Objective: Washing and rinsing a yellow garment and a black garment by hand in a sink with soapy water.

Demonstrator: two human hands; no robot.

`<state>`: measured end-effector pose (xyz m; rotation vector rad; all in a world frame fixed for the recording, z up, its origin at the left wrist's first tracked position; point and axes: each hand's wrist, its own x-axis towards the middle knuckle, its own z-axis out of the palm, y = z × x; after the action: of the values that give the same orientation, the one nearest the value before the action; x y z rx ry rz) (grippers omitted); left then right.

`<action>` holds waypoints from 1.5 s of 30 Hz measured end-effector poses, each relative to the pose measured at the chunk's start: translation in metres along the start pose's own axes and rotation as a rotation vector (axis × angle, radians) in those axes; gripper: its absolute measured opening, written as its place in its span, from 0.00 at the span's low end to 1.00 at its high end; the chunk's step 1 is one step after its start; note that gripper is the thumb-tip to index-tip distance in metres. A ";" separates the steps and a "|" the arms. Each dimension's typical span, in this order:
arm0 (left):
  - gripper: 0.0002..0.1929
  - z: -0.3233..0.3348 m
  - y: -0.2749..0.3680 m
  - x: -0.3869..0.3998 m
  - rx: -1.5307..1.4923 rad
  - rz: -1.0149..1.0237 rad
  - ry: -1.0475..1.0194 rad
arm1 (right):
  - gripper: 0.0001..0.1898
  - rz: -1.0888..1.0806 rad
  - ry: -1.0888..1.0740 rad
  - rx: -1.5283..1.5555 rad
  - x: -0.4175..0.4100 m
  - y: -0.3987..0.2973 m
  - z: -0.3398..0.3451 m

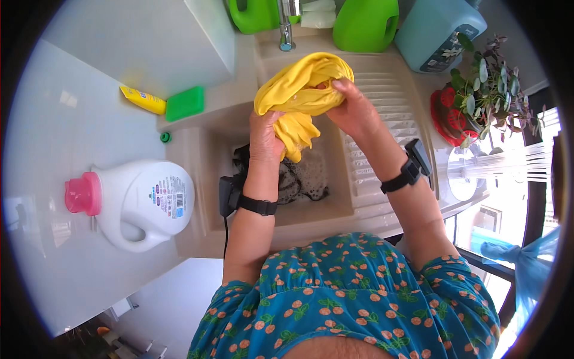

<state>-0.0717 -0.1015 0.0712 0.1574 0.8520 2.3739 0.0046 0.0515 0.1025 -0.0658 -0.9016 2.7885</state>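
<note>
A wet yellow cloth garment (pixel 298 85) is bunched in a loop above the laundry sink (pixel 336 188), some of it hanging below. My left hand (pixel 265 137) grips its lower left side. At the upper right, my right hand (pixel 354 105) holds the loop, with the thumb on the near face and part of the fingers hidden in the folds. Underneath, dark wet cloth (pixel 289 181) lies in sudsy water in the basin, partly covered from view by my left hand and forearm. The ribbed washboard (pixel 381 134) built into the sink is wet and lies right of the basin.
A chrome faucet (pixel 285 33) stands behind the cloth, between green jugs (pixel 365 24). Left of the basin are a green sponge (pixel 184 104), a yellow tube (pixel 143 99), a small green cap (pixel 165 137) and a white detergent jug (pixel 148 197). A blue jug (pixel 437 36) and potted plant (pixel 457 112) stand right.
</note>
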 end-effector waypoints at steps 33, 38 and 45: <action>0.22 0.030 -0.014 0.010 0.128 -0.007 -0.109 | 0.37 0.183 0.063 -0.654 -0.026 0.034 -0.037; 0.23 0.026 -0.015 0.008 0.081 -0.113 -0.014 | 0.33 0.065 0.149 -0.894 -0.030 0.045 -0.037; 0.20 0.016 -0.027 0.012 0.086 -0.078 -0.006 | 0.27 0.134 0.262 -0.726 -0.037 0.046 -0.023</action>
<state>-0.0635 -0.0695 0.0660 0.1631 0.9408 2.2653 0.0346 0.0207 0.0557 -0.5978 -1.8166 2.3224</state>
